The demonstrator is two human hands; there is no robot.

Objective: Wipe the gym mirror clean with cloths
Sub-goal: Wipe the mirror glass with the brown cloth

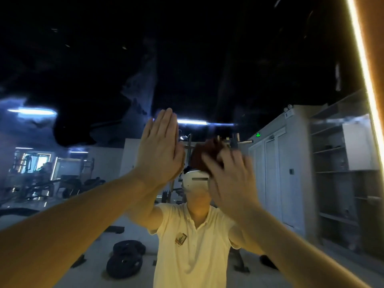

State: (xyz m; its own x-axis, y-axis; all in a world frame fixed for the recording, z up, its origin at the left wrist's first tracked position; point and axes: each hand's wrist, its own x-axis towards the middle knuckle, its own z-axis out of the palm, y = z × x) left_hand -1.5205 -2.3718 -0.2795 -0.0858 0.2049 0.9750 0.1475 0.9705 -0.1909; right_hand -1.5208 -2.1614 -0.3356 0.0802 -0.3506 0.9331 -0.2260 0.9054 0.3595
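1. We face the mirror point(187, 59), a smooth, glossy pane that fills almost the whole view. Faint smears and specks show on its dark upper half.
2. A warm, glowing light strip point(363, 69) edges the glass, running from 1 o'clock down to 3 o'clock.
3. The left hand point(160, 146) is just left of centre. It lies flat on the glass, fingers straight and pressed together, tips pointing to 12 o'clock.
4. The right hand point(228, 177) is just right of centre and blurred. Its fingers are spread and press on the cloth point(207, 154).
5. The cloth is dark reddish-brown, soft and bunched. It lies against the glass at 11 o'clock from the right hand's palm, partly under its fingertips. It is at 3 o'clock from the left hand, near it but apart.
6. In the reflection we see a pale, collared polo shirt point(187, 256) and a smooth, rounded white headset point(195, 180).
7. Round black weight plates point(126, 256) lie stacked on the pale floor at 7 o'clock.
8. Flat-fronted grey cabinets point(276, 173) and open shelving point(342, 163) stand at 3 o'clock.
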